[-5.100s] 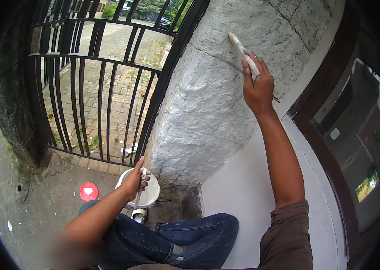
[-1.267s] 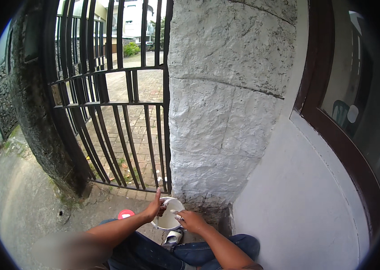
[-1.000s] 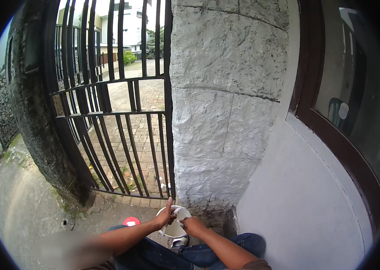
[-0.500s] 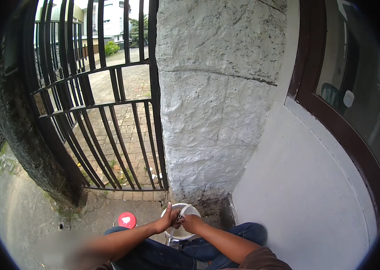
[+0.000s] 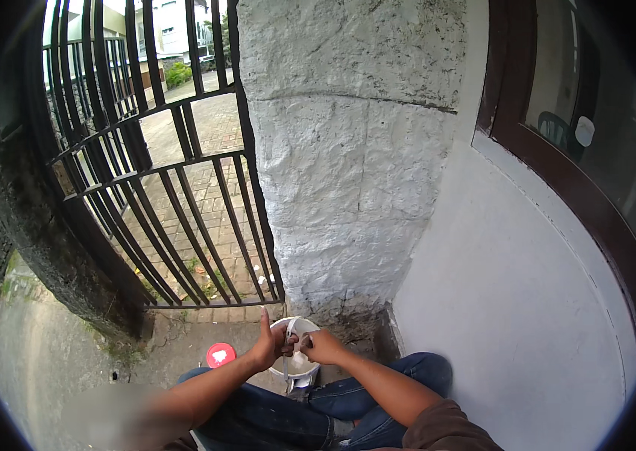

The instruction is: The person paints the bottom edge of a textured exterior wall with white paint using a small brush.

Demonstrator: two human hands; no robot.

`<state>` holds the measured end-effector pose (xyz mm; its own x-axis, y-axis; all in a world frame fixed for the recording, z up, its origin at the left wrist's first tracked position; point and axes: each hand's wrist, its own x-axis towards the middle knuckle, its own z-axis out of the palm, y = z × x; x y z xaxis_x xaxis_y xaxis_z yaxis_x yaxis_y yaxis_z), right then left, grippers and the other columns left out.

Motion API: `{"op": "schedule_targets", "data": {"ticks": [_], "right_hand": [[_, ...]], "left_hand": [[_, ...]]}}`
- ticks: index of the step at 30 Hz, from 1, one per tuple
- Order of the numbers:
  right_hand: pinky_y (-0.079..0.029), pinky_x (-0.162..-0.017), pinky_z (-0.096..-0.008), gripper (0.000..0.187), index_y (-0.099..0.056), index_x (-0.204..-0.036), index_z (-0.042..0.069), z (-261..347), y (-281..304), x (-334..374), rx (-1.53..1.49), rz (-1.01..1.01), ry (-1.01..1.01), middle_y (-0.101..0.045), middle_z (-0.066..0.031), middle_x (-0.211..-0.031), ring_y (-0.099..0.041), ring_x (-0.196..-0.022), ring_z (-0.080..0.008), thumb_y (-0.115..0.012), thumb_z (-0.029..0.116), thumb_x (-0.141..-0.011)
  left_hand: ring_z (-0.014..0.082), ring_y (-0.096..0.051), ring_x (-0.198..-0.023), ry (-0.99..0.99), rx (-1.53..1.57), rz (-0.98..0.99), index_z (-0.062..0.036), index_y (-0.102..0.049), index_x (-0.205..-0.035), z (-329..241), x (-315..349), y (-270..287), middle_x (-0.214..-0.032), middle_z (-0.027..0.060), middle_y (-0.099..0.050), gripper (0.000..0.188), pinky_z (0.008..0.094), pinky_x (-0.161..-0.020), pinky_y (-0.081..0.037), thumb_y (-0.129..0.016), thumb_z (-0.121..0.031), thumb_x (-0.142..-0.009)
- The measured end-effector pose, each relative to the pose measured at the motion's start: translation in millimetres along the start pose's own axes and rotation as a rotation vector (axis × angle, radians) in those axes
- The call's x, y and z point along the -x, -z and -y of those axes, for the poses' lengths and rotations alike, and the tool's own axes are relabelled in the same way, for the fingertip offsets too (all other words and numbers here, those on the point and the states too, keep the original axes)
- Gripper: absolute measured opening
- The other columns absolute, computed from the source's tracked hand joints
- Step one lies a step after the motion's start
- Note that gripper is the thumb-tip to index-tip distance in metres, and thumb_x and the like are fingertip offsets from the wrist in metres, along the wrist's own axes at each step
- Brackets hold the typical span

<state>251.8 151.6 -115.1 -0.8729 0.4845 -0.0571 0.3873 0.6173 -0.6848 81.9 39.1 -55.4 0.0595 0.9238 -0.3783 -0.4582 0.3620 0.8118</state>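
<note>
A white bucket (image 5: 313, 325) stands on the ground between my knees, with pale stuff inside it. A narrow white strip (image 5: 286, 366), perhaps the bucket's handle, crosses over its left side. My left hand (image 5: 267, 349) is closed at this strip, fingers curled round it and thumb pointing up. Over the right side of the bucket, my right hand (image 5: 324, 347) is closed with its fingertips pinched together, close to the left fingers. A small dark shape shows at those fingertips, too small to name.
A red round lid (image 5: 221, 355) with a white patch lies left of the bucket. Ahead stand a black barred gate (image 5: 182, 225) and a rough white wall (image 5: 348, 180). A smooth pale wall (image 5: 513, 278) closes in on the right, below a brown window frame (image 5: 558, 173).
My hands have moved slightly apart over the bucket. The white strip now stands more upright in the picture. The whole view has shifted a little.
</note>
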Motion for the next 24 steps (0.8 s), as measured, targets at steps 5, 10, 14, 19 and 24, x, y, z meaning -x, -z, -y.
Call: {"op": "schedule_targets", "data": {"ticks": [5,10,14,19,24], "right_hand": [[-0.06,-0.064,-0.0324,0.014,-0.072,-0.101,0.0,-9.5,15.0,-6.7,-0.664,-0.088,-0.213,-0.074,-0.0106,-0.079,-0.073,-0.068,-0.0166,-0.069,0.013,-0.098],[-0.061,-0.072,-0.0255,0.026,-0.07,-0.109,-0.002,-20.6,35.9,-2.3,-1.474,-0.092,-0.29,-0.076,-0.0138,-0.092,-0.074,-0.078,-0.0176,-0.068,0.022,-0.101],[-0.06,-0.074,-0.0242,0.028,-0.068,-0.114,-0.003,-17.3,58.4,4.8,-1.646,-0.146,-0.329,-0.076,-0.0148,-0.098,-0.072,-0.081,-0.0145,-0.067,0.021,-0.101],[-0.061,-0.076,-0.0249,0.028,-0.068,-0.112,-0.004,-8.4,42.0,11.5,-1.571,-0.24,-0.341,-0.075,-0.0146,-0.098,-0.072,-0.086,-0.0165,-0.068,0.021,-0.1],[-0.062,-0.075,-0.0279,0.027,-0.068,-0.113,-0.004,-9.7,27.8,13.4,-1.53,-0.249,-0.387,-0.075,-0.0134,-0.098,-0.074,-0.087,-0.0195,-0.071,0.019,-0.098]], "left_hand": [[0.015,-0.033,-0.067,-0.08,0.173,-0.074,-0.0085,-0.054,-0.127,-21.2,8.0,0.1,-0.082,0.0004,-0.044,0.118,0.0312,-0.068,-0.031,-0.014,-0.106,-0.074],[0.0161,-0.034,-0.068,-0.184,0.352,-0.089,-0.0041,-0.052,-0.121,-35.0,20.6,5.1,-0.084,0.0026,-0.045,0.116,0.0327,-0.07,-0.033,-0.018,-0.105,-0.076],[0.017,-0.036,-0.069,-0.213,0.408,-0.071,-0.0033,-0.051,-0.118,-34.4,31.7,-0.2,-0.085,0.0033,-0.045,0.116,0.0333,-0.07,-0.034,-0.02,-0.106,-0.074],[0.0169,-0.037,-0.07,-0.32,0.432,-0.01,-0.005,-0.046,-0.105,-39.7,41.8,-9.3,-0.085,0.0034,-0.044,0.11,0.0327,-0.07,-0.033,-0.02,-0.107,-0.072],[0.0165,-0.037,-0.069,-0.289,0.452,0.019,-0.0055,-0.045,-0.104,-42.7,42.3,-3.0,-0.084,0.0029,-0.043,0.109,0.0327,-0.07,-0.033,-0.021,-0.107,-0.073]]}}
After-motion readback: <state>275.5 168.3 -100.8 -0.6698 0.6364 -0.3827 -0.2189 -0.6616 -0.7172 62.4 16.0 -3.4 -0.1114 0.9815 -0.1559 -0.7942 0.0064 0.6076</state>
